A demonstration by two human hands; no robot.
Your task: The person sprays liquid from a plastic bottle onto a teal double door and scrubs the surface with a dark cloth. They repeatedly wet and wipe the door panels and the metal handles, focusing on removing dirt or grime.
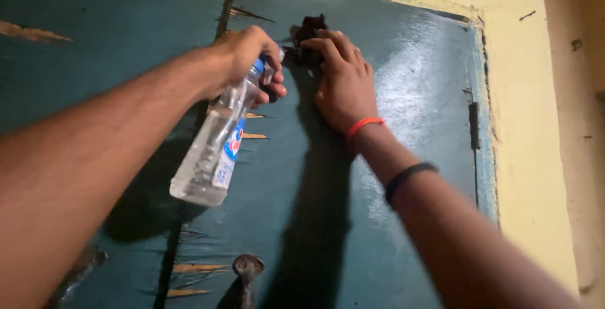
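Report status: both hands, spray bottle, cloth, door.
Left hand grips clear plastic spray bottle. Right hand presses dark crumpled cloth on teal painted wooden door. Nothing obstructing.

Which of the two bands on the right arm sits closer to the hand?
The orange band, right at the wrist; the black band sits farther up the forearm.

Glossy painted wooden door (403, 94), clear plastic bottle (211, 154)
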